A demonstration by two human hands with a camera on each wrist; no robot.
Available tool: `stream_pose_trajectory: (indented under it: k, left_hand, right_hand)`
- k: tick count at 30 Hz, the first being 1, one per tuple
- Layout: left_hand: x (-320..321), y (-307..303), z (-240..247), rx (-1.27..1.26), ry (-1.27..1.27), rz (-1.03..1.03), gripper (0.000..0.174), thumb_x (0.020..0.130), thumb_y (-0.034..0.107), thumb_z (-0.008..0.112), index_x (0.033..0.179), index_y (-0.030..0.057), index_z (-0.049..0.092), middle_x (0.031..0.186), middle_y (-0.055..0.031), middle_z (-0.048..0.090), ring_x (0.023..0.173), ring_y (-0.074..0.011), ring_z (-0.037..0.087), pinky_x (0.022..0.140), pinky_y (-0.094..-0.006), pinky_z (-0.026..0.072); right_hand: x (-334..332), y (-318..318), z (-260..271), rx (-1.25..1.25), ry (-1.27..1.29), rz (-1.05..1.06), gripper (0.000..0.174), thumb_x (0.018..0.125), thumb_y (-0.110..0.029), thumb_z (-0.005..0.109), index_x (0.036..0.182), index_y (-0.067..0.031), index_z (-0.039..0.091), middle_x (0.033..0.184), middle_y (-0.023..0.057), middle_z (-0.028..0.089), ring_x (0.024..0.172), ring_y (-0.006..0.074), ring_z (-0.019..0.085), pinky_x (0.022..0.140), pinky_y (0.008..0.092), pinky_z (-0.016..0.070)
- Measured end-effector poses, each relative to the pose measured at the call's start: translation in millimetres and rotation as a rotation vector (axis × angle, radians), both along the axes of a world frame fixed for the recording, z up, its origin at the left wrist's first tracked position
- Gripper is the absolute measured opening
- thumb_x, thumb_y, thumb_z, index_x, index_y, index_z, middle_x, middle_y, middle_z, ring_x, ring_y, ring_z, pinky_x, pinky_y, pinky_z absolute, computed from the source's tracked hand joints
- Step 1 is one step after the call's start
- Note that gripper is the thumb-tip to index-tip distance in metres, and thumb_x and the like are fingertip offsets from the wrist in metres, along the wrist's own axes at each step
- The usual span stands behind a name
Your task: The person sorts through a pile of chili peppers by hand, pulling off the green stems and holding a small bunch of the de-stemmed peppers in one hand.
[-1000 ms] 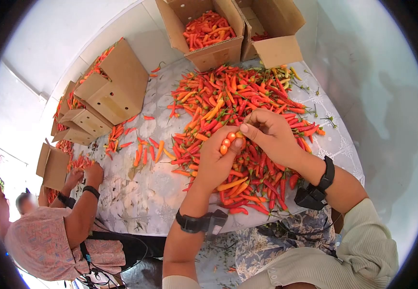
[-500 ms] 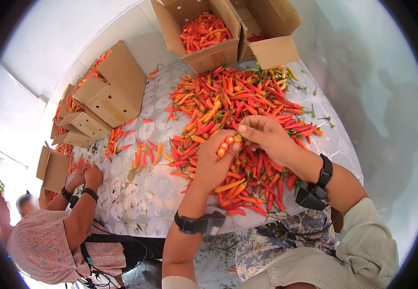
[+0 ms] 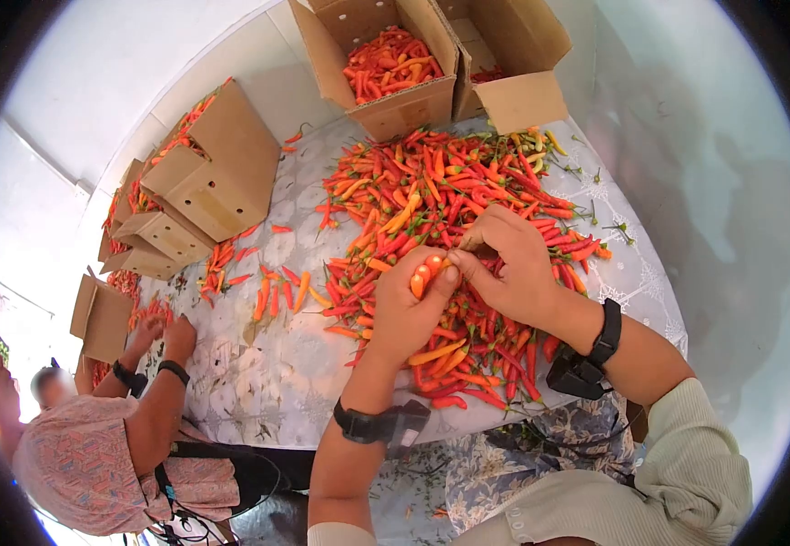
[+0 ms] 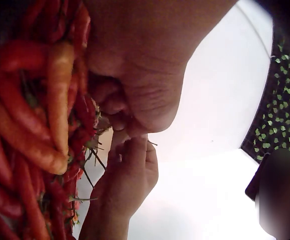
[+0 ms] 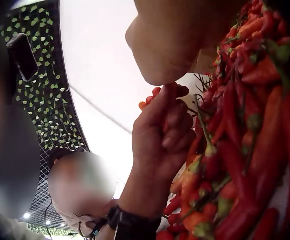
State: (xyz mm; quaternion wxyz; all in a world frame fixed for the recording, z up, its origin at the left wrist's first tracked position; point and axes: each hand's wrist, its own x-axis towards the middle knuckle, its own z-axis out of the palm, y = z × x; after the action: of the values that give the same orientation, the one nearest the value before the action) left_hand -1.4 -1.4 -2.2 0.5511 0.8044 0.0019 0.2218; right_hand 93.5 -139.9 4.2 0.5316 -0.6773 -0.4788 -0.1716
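Note:
Above a heap of red and orange chillies [image 3: 477,337], the left hand [image 3: 410,305] is curled round several chillies, whose orange-red ends [image 3: 421,275] show over its fingers. The right hand [image 3: 518,278] meets it, with thumb and forefinger pinched at a small orange chilli [image 3: 447,265] by the left thumb. In the right wrist view, the left hand [image 5: 162,132] holds red and orange ends [image 5: 149,99] between its fingers. The left wrist view shows the right hand [image 4: 127,177] with bent fingers close to the left palm; what lies between the fingertips is hidden there.
Cardboard boxes with chillies stand at the table's back [image 3: 404,114] and left side [image 3: 217,187]. Loose chillies and stems lie on the patterned tablecloth [image 3: 276,382]. Another person [image 3: 95,455] works at the left end.
The right hand has turned slightly, and its wrist has shifted a little. The chilli ends in the left hand are arranged a little differently. Across the table, the other person's hands have moved apart.

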Motion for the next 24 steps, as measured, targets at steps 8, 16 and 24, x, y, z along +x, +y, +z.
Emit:
stream_pose_trajectory:
  k: [8,16,24]
  left_hand:
    - [-1,-4,1,-0.047,0.113,0.036,0.02,0.088,0.021,0.062,0.095,0.0025,0.058,0.07,-0.0021,0.055,0.062,-0.0087,0.05,0.059,-0.0253,0.0434]
    - [-2,-3,0,-0.057,0.056,-0.027,0.019,0.09,0.019,0.06,0.098,0.002,0.057,0.075,-0.0026,0.056,0.067,-0.0095,0.05,0.062,-0.0253,0.0432]
    - [-4,-7,3,-0.162,0.133,-0.072,0.019,0.092,0.02,0.057,0.099,0.0025,0.056,0.069,-0.0011,0.055,0.056,-0.0068,0.051,0.051,-0.0234,0.0417]
  right_hand:
    - [1,-3,5,-0.057,-0.012,-0.021,0.015,0.076,-0.011,0.069,0.075,-0.0039,0.056,0.073,0.0096,0.052,0.067,0.0262,0.054,0.057,0.0354,0.0431]
    - [4,-1,-1,0.003,0.241,0.165,0.011,0.078,-0.008,0.07,0.081,-0.0027,0.06,0.075,0.0046,0.054,0.067,0.0146,0.052,0.058,0.0285,0.0417]
    - [1,-1,3,0.009,-0.039,0.05,0.012,0.075,-0.007,0.069,0.073,-0.0033,0.057,0.069,0.009,0.049,0.063,0.026,0.052,0.054,0.0348,0.0417]
